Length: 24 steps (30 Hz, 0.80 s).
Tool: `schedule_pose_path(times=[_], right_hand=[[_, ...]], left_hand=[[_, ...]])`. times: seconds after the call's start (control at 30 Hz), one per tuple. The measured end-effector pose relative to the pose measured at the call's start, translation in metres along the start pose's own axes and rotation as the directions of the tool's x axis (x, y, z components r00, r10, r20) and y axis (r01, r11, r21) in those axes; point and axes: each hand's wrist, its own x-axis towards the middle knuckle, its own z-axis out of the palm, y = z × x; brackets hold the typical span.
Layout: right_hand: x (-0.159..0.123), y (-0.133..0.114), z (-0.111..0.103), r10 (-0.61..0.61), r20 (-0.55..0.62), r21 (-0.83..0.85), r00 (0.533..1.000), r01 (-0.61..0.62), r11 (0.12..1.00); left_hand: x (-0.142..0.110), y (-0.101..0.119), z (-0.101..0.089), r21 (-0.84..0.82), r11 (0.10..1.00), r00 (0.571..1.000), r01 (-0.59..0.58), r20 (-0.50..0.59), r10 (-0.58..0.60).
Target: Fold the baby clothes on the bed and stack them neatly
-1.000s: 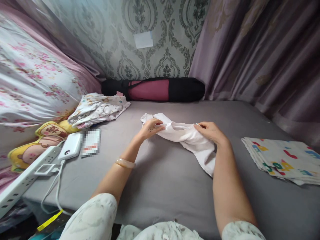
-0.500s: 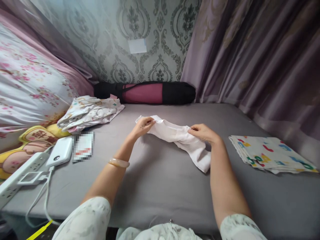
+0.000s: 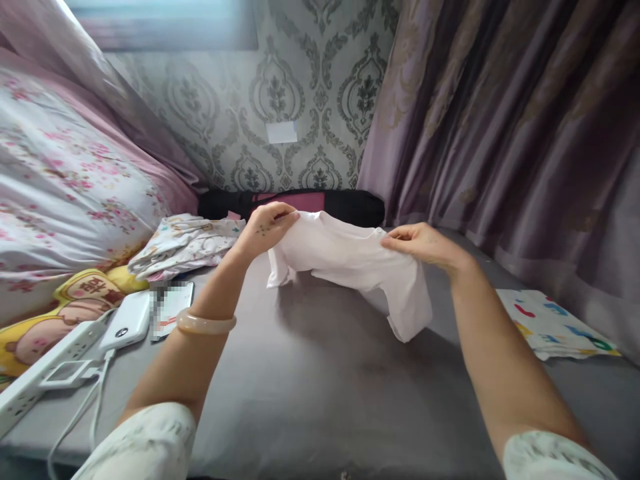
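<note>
A small white long-sleeved shirt [image 3: 345,250] hangs stretched between my two hands above the grey bed sheet [image 3: 300,393]. My left hand [image 3: 270,227] pinches it at one shoulder, beside the neckline. At the other shoulder, my right hand [image 3: 423,243] pinches it between thumb and fingers. The sleeves droop on both sides, the right one reaching lower toward me. A shadow falls on the sheet beneath the shirt.
Rumpled patterned clothes [image 3: 187,243] lie at left, near a phone [image 3: 175,310], a power bank [image 3: 127,320] and a power strip [image 3: 55,363] with cables. A folded printed cloth [image 3: 560,323] lies at right. A black and pink long bag [image 3: 350,207] lies along the wall.
Both hands have risen and moved apart, lifting the shirt off the sheet and spreading it wider. Its sleeves now hang down. The camera view has tilted upward.
</note>
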Motion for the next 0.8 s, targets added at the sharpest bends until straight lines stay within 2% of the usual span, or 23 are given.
schedule_pose_path(times=[0.13, 0.27, 0.33, 0.4, 0.43, 0.5, 0.63, 0.8], right_hand=[[0.006, -0.020, -0.027, -0.045, -0.060, -0.081, 0.997, 0.040, 0.996], [0.020, -0.024, -0.040, -0.189, -0.118, -0.306, 0.975, 0.145, 0.941], [0.026, -0.026, -0.040, -0.323, -0.241, -0.444, 0.915, 0.192, 0.875], [0.030, -0.028, -0.035, -0.474, -0.375, -0.556, 0.797, 0.216, 0.803], [0.031, -0.029, -0.032, -0.535, -0.404, -0.604, 0.742, 0.223, 0.765], [0.034, -0.030, -0.027, -0.610, -0.398, -0.685, 0.685, 0.220, 0.694], [0.040, -0.028, -0.023, -0.628, -0.428, -0.747, 0.649, 0.138, 0.651], [0.047, -0.026, -0.023, -0.623, -0.410, -0.735, 0.666, 0.163, 0.658]], left_hand=[[0.018, 0.012, -0.019, 0.061, 0.997, 0.998, -0.049, -0.039, 0.051], [0.031, 0.013, -0.021, 0.132, 0.988, 0.997, -0.077, 0.038, 0.073], [0.037, 0.016, -0.018, 0.184, 0.977, 0.994, -0.107, -0.003, 0.109], [0.042, 0.020, -0.015, 0.237, 0.964, 0.974, -0.121, -0.157, 0.161], [0.044, 0.021, -0.013, 0.259, 0.958, 0.956, -0.122, -0.229, 0.184], [0.046, 0.022, -0.009, 0.302, 0.946, 0.936, -0.116, -0.286, 0.206], [0.046, 0.013, 0.000, 0.369, 0.928, 0.944, -0.049, -0.286, 0.164], [0.050, 0.001, 0.008, 0.320, 0.947, 0.961, 0.025, -0.267, 0.065]])
